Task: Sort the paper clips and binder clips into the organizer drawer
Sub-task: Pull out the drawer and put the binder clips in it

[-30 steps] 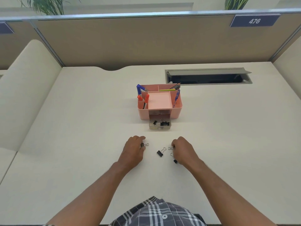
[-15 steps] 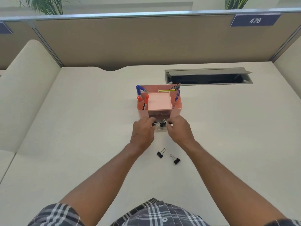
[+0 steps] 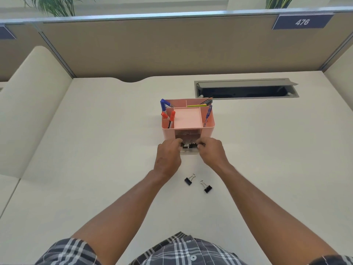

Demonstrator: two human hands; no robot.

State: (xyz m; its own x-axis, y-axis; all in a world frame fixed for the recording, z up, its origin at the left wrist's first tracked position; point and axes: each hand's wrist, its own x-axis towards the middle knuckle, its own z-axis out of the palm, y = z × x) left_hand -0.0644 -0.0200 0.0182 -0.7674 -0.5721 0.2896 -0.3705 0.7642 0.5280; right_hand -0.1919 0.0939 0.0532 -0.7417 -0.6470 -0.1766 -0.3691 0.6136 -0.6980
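The pink organizer [image 3: 207,129] stands mid-desk with its small clear drawer [image 3: 189,151] pulled out toward me. Black binder clips [image 3: 189,145] lie inside the drawer. My left hand [image 3: 168,155] is at the drawer's left edge with its fingertips pinched on a dark binder clip over the drawer. At the right edge, my right hand [image 3: 212,152] is pinched on a clip whose silver wire shows at the fingertips. Two black binder clips, one at the left [image 3: 189,180] and one at the right [image 3: 206,187], lie loose on the desk nearer to me, between my forearms.
Pens, markers and pencils stick up from the organizer's upper compartments. An open grey cable hatch [image 3: 246,88] is set into the desk behind and to the right. A beige partition wall [image 3: 172,50] closes the desk's far side.
Both hands lifted a clip each from the desk and moved forward to the open drawer. Over the last half second they have hardly moved. Two clips stay on the desk.
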